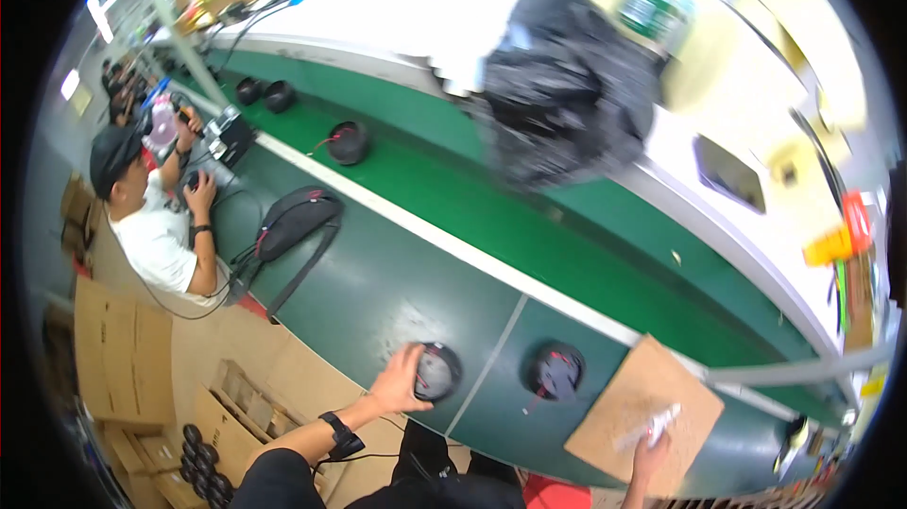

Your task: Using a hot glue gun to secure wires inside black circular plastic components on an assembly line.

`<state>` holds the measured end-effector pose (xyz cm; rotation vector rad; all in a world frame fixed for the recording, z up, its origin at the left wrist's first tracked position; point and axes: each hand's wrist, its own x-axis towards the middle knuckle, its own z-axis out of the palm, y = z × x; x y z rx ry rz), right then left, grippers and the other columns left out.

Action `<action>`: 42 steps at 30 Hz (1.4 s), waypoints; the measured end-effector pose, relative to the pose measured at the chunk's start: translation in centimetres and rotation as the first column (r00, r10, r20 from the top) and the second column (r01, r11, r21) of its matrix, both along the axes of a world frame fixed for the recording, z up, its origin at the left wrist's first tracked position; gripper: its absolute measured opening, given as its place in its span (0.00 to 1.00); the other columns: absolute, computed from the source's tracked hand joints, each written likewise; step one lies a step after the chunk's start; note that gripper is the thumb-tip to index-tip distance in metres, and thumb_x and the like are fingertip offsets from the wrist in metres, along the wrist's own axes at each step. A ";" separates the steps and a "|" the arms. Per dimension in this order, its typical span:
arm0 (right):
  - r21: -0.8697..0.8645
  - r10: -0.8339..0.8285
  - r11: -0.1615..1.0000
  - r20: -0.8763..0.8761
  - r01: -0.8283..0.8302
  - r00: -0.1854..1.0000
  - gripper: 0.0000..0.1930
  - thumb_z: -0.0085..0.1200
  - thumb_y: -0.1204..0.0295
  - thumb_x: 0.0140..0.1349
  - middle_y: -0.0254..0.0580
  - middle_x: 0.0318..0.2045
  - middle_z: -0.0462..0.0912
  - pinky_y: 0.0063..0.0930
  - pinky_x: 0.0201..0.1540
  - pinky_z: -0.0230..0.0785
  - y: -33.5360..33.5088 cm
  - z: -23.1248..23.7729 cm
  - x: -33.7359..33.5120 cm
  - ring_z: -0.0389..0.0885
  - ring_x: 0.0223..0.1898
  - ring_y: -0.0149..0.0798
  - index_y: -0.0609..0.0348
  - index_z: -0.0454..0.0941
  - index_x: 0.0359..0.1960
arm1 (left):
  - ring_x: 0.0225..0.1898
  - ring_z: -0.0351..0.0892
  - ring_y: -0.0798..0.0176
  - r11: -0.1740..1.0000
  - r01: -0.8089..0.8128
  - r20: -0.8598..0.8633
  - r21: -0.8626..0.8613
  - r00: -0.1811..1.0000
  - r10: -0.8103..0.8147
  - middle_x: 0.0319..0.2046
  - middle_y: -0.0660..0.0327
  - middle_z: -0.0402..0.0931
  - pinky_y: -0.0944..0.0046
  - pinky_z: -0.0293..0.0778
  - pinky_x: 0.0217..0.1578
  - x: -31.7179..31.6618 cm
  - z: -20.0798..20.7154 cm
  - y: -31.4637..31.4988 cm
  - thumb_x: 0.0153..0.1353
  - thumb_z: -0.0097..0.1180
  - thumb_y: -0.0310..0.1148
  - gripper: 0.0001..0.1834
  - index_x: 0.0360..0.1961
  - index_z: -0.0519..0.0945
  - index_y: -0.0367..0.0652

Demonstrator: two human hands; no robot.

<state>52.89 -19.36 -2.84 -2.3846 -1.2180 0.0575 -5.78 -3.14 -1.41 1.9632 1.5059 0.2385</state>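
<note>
Right now, in the head view, a worker at the dark green counter has the left hand curled around the left side of a round black shell, the grip closed on its rim. From where I stand, the right hand grips a small white tube, blurred, its long axis slanting up and to the right above a tan board. The tube lies well to the right of the held shell; between them rests a second black shell, touched by neither hand.
</note>
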 end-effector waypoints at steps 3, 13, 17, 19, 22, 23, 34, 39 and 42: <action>-0.158 -0.136 0.977 0.044 0.141 0.990 0.27 0.66 0.67 0.55 0.62 0.48 0.76 0.49 0.54 0.71 0.4 -3.0 4.3 0.76 0.51 0.63 0.67 0.72 0.53 | 0.67 0.60 0.35 0.992 -0.118 0.058 -0.046 0.991 0.121 0.65 0.41 0.56 0.47 0.63 0.68 1.5 0.8 -0.1 0.30 0.82 0.46 0.68 0.70 0.53 0.36; -0.388 0.129 0.913 -0.016 -0.125 0.992 0.51 0.69 0.62 0.51 0.65 0.73 0.53 0.53 0.71 0.56 4.3 -0.3 -0.2 0.58 0.70 0.67 0.59 0.51 0.74 | 0.61 0.64 0.36 0.917 -0.396 0.046 0.046 0.918 0.394 0.58 0.39 0.63 0.45 0.65 0.65 -0.8 3.9 -10.4 0.27 0.81 0.43 0.67 0.68 0.54 0.33; -0.051 0.581 0.787 -0.278 -0.615 0.765 0.61 0.76 0.62 0.46 0.66 0.73 0.51 0.52 0.74 0.48 9.9 2.0 -10.6 0.51 0.73 0.66 0.60 0.43 0.77 | 0.61 0.65 0.34 0.857 -0.492 0.123 0.155 0.870 0.477 0.59 0.37 0.62 0.45 0.66 0.64 -1.7 3.4 -17.4 0.29 0.80 0.48 0.66 0.68 0.55 0.33; -0.064 0.625 0.746 -0.275 -0.663 0.731 0.64 0.77 0.62 0.44 0.66 0.73 0.50 0.52 0.75 0.47 12.8 2.3 -14.7 0.49 0.74 0.66 0.60 0.41 0.77 | 0.62 0.64 0.29 0.779 -0.615 0.094 0.123 0.789 0.607 0.62 0.36 0.58 0.42 0.67 0.63 -1.4 3.3 -22.1 0.30 0.80 0.49 0.68 0.70 0.52 0.36; -0.046 0.685 0.707 -0.202 -0.706 0.700 0.66 0.79 0.61 0.40 0.69 0.73 0.49 0.55 0.74 0.49 17.2 -0.5 -16.6 0.50 0.73 0.67 0.57 0.41 0.77 | 0.63 0.63 0.29 0.635 -0.771 0.053 0.049 0.637 0.769 0.64 0.36 0.57 0.42 0.67 0.63 -1.7 3.9 -30.2 0.30 0.81 0.49 0.69 0.71 0.52 0.38; -0.038 0.707 0.681 -0.223 -0.731 0.671 0.66 0.79 0.60 0.40 0.69 0.72 0.50 0.55 0.73 0.50 18.4 -2.7 -15.4 0.51 0.73 0.67 0.58 0.42 0.77 | 0.63 0.63 0.29 0.598 -0.799 0.060 0.064 0.601 0.797 0.64 0.36 0.57 0.42 0.67 0.63 -2.1 4.1 -32.8 0.30 0.81 0.49 0.69 0.71 0.52 0.38; 0.235 0.821 0.336 0.401 -0.912 0.406 0.59 0.78 0.51 0.43 0.64 0.62 0.70 0.48 0.67 0.65 21.2 -4.2 -17.9 0.71 0.63 0.56 0.74 0.55 0.69 | 0.64 0.64 0.35 -0.028 -1.000 0.021 -0.002 -0.028 0.999 0.63 0.41 0.59 0.43 0.66 0.64 -8.1 1.3 -59.3 0.29 0.82 0.50 0.69 0.70 0.52 0.40; -0.181 0.758 0.628 -0.079 -0.757 0.648 0.64 0.81 0.50 0.38 0.65 0.63 0.68 0.49 0.67 0.63 15.9 -0.5 -24.7 0.70 0.63 0.57 0.77 0.52 0.68 | 0.64 0.64 0.36 -0.333 -0.943 0.002 -0.019 -0.333 0.943 0.62 0.41 0.60 0.43 0.65 0.64 -12.2 -3.1 -66.5 0.29 0.83 0.50 0.71 0.71 0.49 0.40; -0.162 0.896 0.417 -0.092 -0.894 0.435 0.60 0.79 0.50 0.42 0.62 0.61 0.71 0.49 0.65 0.65 11.0 0.2 -32.2 0.71 0.62 0.55 0.71 0.53 0.69 | 0.64 0.63 0.34 -0.463 -0.880 0.005 -0.105 -0.466 0.885 0.62 0.39 0.60 0.42 0.65 0.64 -13.3 -5.0 -68.7 0.29 0.83 0.51 0.72 0.71 0.48 0.39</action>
